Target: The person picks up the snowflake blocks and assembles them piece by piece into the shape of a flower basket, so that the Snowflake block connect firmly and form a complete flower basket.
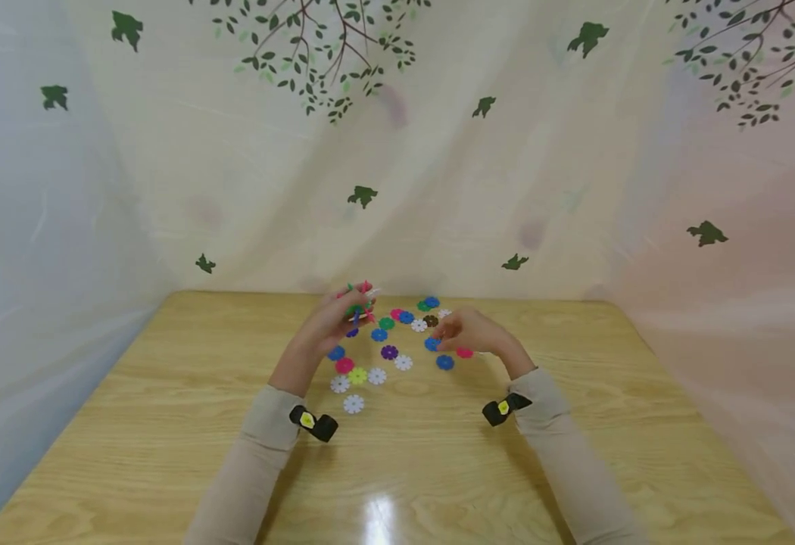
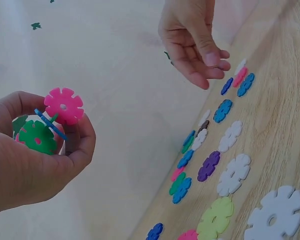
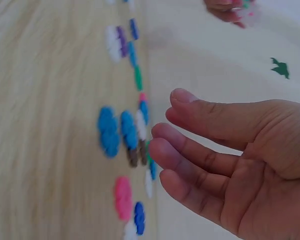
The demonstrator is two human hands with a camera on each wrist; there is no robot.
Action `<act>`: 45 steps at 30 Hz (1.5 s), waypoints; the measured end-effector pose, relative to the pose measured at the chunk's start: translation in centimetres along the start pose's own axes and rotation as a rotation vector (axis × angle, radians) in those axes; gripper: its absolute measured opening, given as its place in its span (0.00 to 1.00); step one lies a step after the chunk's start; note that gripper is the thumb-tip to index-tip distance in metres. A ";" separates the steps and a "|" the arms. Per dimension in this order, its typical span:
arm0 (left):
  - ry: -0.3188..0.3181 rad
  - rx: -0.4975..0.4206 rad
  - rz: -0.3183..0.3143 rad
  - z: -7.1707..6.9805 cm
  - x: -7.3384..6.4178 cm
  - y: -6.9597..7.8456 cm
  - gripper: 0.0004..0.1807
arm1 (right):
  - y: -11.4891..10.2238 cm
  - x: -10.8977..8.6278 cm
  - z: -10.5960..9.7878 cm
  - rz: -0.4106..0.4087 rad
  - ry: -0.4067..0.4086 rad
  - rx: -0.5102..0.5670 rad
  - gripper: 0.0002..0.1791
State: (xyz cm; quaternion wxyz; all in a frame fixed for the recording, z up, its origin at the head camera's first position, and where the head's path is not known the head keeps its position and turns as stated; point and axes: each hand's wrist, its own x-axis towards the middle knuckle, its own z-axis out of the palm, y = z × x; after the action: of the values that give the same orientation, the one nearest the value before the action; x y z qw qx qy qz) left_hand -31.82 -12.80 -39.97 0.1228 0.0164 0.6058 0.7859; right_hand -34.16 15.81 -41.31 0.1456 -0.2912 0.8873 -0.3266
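Note:
My left hand (image 1: 325, 324) holds a cluster of interlocked plastic snowflake discs above the table. In the left wrist view the cluster has a pink disc (image 2: 72, 111) on top, a blue disc (image 2: 57, 131) edge-on, and a green disc (image 2: 34, 136) nearer the palm. Its far side is hidden by the curled fingers. My right hand (image 1: 474, 333) hovers over the loose discs on the right, with its fingers loosely bent and apart from the thumb. Nothing is between them in the right wrist view. Nearest below it lie a blue disc (image 1: 431, 344) and a pink disc (image 1: 465, 353).
Loose discs lie flat on the wooden table (image 1: 397, 469), among them a yellow disc (image 1: 357, 375), a purple disc (image 1: 389, 353) and several white ones. A brown disc (image 1: 431, 321) lies farther back. Behind the table hangs a pale curtain (image 1: 438, 189) with leaf prints.

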 end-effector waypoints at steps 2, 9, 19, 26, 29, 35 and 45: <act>0.001 -0.001 0.007 -0.1 -0.1 0.1 0.26 | 0.7 0.0 0.3 0.044 -0.021 -0.015 0.11; -0.016 0.001 0.038 -0.2 -0.5 0.1 0.13 | 1.7 -0.2 1.8 0.134 -0.016 -0.052 0.13; -0.047 0.011 0.060 0.1 -0.6 -0.1 0.05 | 0.5 0.0 2.2 0.069 0.087 -0.041 0.08; -0.042 0.060 0.052 0.3 -0.5 -0.3 0.16 | -3.2 0.8 1.0 -0.090 0.356 0.183 0.09; -0.048 0.075 0.043 0.6 -0.4 -0.7 0.20 | -4.6 1.2 0.9 -0.143 0.456 0.269 0.09; -0.069 0.079 0.042 1.3 -0.4 -0.9 0.22 | -5.4 1.8 2.2 -0.202 0.541 0.372 0.07; -0.077 0.084 0.058 1.5 -0.6 -0.9 0.24 | -5.8 2.7 3.4 -0.289 0.558 0.402 0.06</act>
State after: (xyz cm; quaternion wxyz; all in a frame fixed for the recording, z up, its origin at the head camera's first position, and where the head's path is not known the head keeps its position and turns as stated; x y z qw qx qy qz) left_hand -30.84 -11.31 -40.40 0.1221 0.0693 0.6324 0.7618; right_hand -32.30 8.89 -40.17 -0.0951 -0.2787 0.7607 -0.5785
